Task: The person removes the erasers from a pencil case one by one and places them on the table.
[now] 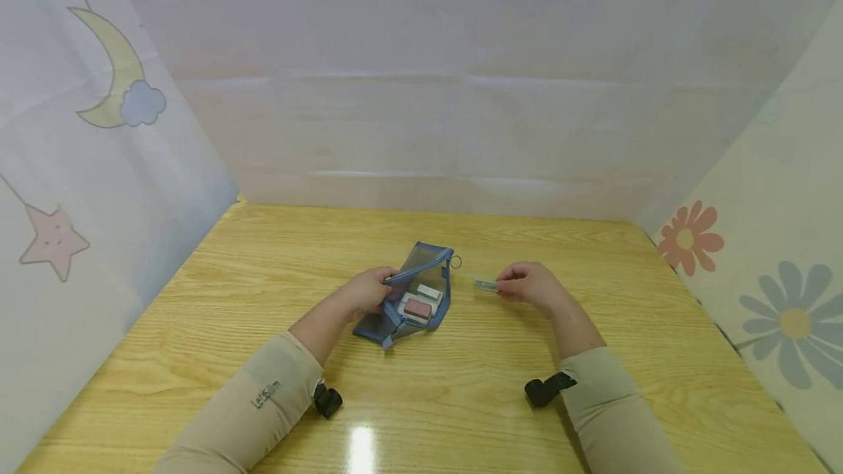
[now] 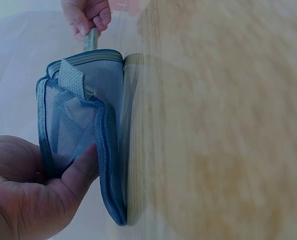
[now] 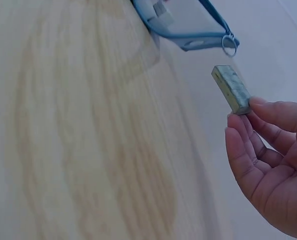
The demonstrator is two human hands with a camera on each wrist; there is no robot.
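My left hand (image 1: 369,290) grips a blue-edged mesh zip pouch (image 1: 418,257) by its left side, thumb on the mesh in the left wrist view. The pouch lies on the table with its zip open toward the right. Inside it are a pink block (image 1: 418,309) and a white block (image 1: 429,292), with more white under the pink one. To the right of the pouch, my right hand (image 1: 532,287) pinches one end of a small pale-green rectangular block (image 3: 231,90) between thumb and fingers. The block's free end points at the pouch, a short gap away.
A round metal ring (image 3: 229,46) hangs from the zip end of the pouch. The wood-grain table (image 1: 448,401) meets a pale back wall (image 1: 421,123) and printed side panels. A black camera strap (image 1: 550,389) is on my right wrist.
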